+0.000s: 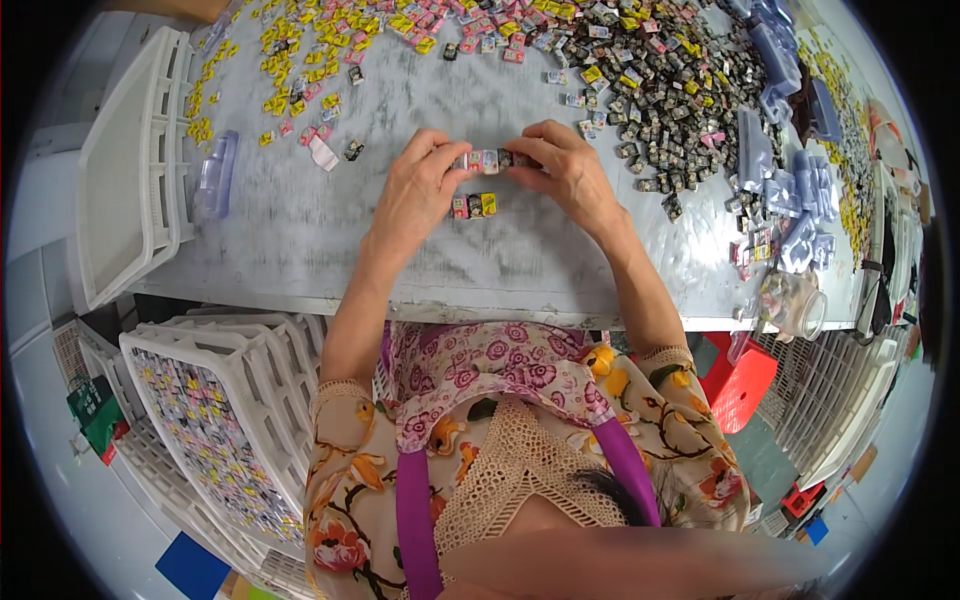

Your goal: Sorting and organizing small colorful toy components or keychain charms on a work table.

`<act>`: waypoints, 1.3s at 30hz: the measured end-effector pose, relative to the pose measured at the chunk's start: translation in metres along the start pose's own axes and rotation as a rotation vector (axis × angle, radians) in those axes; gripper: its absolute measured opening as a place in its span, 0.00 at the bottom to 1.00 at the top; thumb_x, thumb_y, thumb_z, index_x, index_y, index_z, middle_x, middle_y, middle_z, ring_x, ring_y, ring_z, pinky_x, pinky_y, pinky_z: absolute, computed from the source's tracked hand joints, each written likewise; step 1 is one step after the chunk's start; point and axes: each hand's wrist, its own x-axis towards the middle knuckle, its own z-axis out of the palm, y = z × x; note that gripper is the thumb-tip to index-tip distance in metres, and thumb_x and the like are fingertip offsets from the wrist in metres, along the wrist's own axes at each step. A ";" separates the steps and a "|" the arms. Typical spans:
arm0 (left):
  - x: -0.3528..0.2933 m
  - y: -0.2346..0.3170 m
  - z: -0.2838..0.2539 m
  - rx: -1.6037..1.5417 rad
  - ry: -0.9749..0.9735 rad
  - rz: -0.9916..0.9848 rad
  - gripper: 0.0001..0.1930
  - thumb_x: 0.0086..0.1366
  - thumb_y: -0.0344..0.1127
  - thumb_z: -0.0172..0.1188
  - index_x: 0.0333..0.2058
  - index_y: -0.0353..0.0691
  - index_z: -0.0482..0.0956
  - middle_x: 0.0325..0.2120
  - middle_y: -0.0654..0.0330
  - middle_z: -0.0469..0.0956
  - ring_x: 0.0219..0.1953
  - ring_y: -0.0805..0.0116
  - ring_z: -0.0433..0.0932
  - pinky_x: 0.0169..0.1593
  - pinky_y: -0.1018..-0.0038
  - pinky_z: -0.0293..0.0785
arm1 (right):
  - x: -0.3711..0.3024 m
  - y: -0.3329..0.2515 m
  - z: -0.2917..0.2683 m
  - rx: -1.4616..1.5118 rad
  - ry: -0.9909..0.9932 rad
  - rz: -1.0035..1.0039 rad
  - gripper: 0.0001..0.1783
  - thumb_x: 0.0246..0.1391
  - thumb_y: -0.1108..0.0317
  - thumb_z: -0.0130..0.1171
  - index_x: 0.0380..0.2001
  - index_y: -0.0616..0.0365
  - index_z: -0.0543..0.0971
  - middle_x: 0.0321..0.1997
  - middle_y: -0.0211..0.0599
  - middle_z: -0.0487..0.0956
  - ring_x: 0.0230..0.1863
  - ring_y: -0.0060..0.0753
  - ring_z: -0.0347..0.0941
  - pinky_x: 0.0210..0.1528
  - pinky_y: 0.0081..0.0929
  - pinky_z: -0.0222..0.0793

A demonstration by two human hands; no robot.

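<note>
My left hand (418, 188) and my right hand (572, 178) hold a short row of small printed blocks (484, 161) between them, just over the grey tabletop (330, 235). The fingers of each hand pinch one end of the row, so its ends are hidden. Pink, white and dark faces show in the middle. Right below it, nearer to me, a second short row of pink, black and yellow blocks (474, 206) lies on the table, touched by neither hand. What the blocks are exactly is too small to tell.
Loose yellow blocks (290, 85) are scattered at the far left, and a heap of dark blocks (670, 90) at the far right. Clear plastic trays (785, 190) lie along the right side, another clear tray (219, 175) at left. A white crate (140, 170) stands at the left edge.
</note>
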 end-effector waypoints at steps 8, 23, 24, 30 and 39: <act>-0.065 0.026 -0.009 0.024 -0.181 -0.171 0.15 0.57 0.28 0.67 0.44 0.35 0.79 0.38 0.53 0.73 0.35 0.53 0.78 0.39 0.62 0.74 | -0.049 -0.038 0.010 0.104 -0.168 0.080 0.19 0.44 0.74 0.70 0.43 0.59 0.82 0.42 0.39 0.77 0.38 0.42 0.77 0.38 0.33 0.75; -0.070 0.001 0.005 -0.055 -0.021 -0.225 0.15 0.47 0.26 0.74 0.36 0.35 0.83 0.34 0.59 0.76 0.26 0.66 0.76 0.30 0.71 0.73 | -0.058 -0.027 0.031 0.111 -0.072 0.107 0.19 0.44 0.70 0.72 0.43 0.59 0.83 0.41 0.36 0.76 0.36 0.36 0.78 0.36 0.30 0.76; -0.070 -0.002 0.006 -0.055 -0.019 -0.225 0.15 0.47 0.26 0.74 0.36 0.35 0.83 0.34 0.59 0.76 0.26 0.66 0.76 0.30 0.71 0.73 | -0.058 -0.025 0.032 0.111 -0.073 0.105 0.19 0.44 0.70 0.72 0.43 0.59 0.83 0.41 0.36 0.76 0.36 0.36 0.78 0.36 0.30 0.76; -0.072 -0.012 0.006 -0.188 -0.014 -0.235 0.15 0.46 0.26 0.75 0.36 0.37 0.85 0.31 0.63 0.76 0.24 0.76 0.73 0.27 0.79 0.69 | -0.060 -0.021 0.038 0.126 -0.018 0.091 0.20 0.41 0.70 0.74 0.40 0.60 0.82 0.45 0.37 0.77 0.36 0.36 0.79 0.37 0.29 0.77; -0.063 0.000 0.006 -0.015 -0.002 -0.103 0.15 0.44 0.33 0.77 0.33 0.40 0.84 0.31 0.62 0.73 0.30 0.66 0.75 0.33 0.71 0.74 | -0.050 -0.025 0.033 0.143 0.017 0.143 0.29 0.38 0.69 0.75 0.48 0.59 0.79 0.55 0.36 0.76 0.35 0.30 0.79 0.36 0.27 0.78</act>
